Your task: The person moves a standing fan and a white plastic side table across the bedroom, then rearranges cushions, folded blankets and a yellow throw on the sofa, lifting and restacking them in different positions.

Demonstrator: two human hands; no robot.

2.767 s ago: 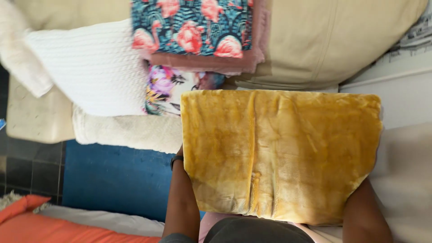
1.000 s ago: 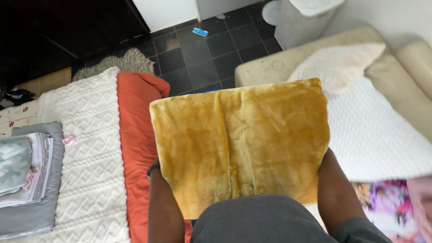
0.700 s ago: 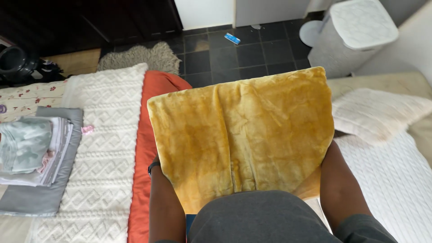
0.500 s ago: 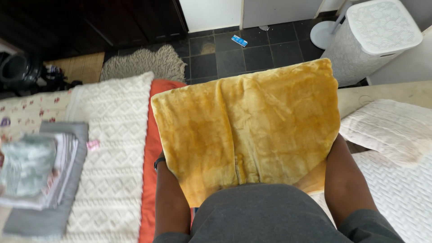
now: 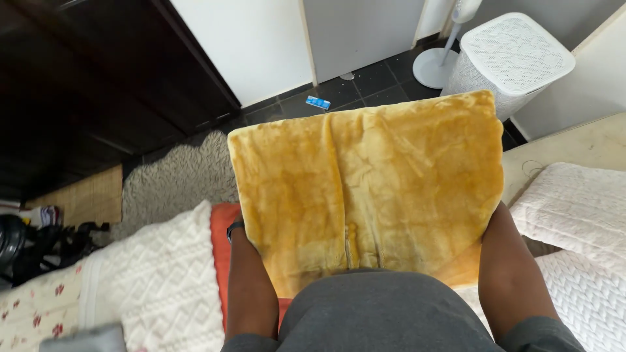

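A folded mustard-yellow plush blanket (image 5: 368,189) fills the middle of the frame, lying flat across both forearms and carried level in front of the person's grey top. The hands are hidden beneath it, so I cannot tell how they are set; only the left forearm (image 5: 248,287), with a dark wristband (image 5: 234,227) at the blanket's lower left edge, and the right forearm (image 5: 512,274) at its lower right edge show. The blanket's far edge runs straight from upper left to upper right, its right corner reaching just in front of a white perforated bin (image 5: 512,55) in the upper right of the frame.

Below the left forearm, a white knitted cover (image 5: 163,274) over an orange sheet (image 5: 220,241) takes the lower left. A shaggy grey rug (image 5: 179,179) lies just beyond, on dark floor tiles (image 5: 352,91) that make the open floor at top centre, where a small blue packet (image 5: 317,102) rests. A dark cabinet (image 5: 98,85) bounds the upper left. On the right edge a white cushion (image 5: 574,205) lies near the blanket's side.
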